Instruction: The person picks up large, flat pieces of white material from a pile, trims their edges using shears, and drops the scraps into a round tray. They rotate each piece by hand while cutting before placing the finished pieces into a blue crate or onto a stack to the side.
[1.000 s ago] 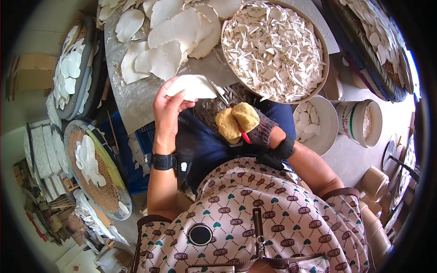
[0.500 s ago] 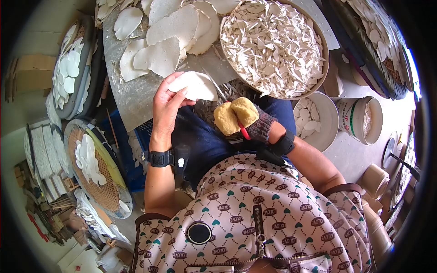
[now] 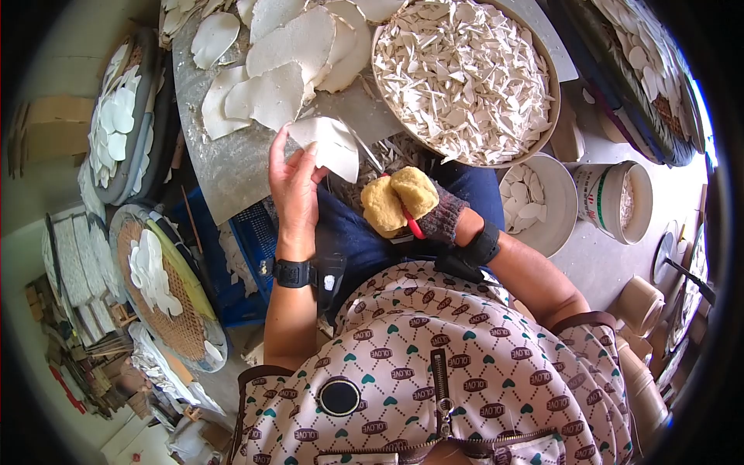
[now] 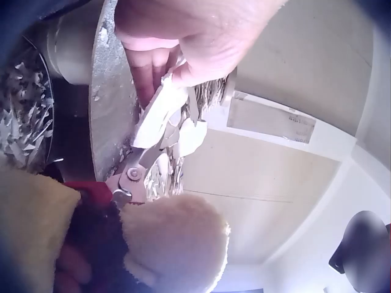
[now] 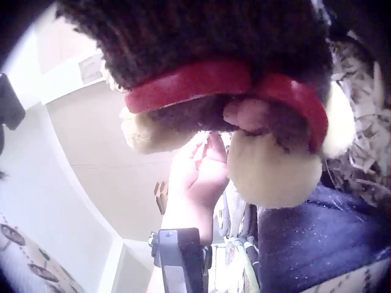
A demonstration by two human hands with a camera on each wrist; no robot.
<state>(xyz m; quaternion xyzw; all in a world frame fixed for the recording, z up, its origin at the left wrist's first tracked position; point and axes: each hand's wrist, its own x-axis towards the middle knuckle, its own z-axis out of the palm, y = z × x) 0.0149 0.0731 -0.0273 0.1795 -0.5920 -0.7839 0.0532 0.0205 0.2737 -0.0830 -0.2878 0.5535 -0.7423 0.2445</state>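
A thin, white, flat slice (image 3: pixel 332 149) is pinched between the thumb and fingers of my bare left hand (image 3: pixel 294 186), over my lap near the table edge. My right hand (image 3: pixel 445 215), in a dark knitted glove, grips a pair of scissors (image 4: pixel 133 174) with red handles. Thick yellow padding (image 3: pixel 415 192) bulges around those handles and hides part of the fingers. In the head view the scissor blades point up and left, beside the slice's right edge. From the left wrist, the slice's lower end overlaps the blades.
Larger white slices (image 3: pixel 267 97) lie overlapping on the grey table (image 3: pixel 240 174). A round tray (image 3: pixel 552 116) heaped with thin white strips stands at the table's right. Below it are a bucket (image 3: pixel 564 221) with white pieces and another bucket (image 3: pixel 597 198). Woven trays (image 3: pixel 167 306) stand at left.
My left hand has shifted slightly right and turned, so the slice now slants down to the right instead of lying nearly level. The scissors have moved only slightly left.
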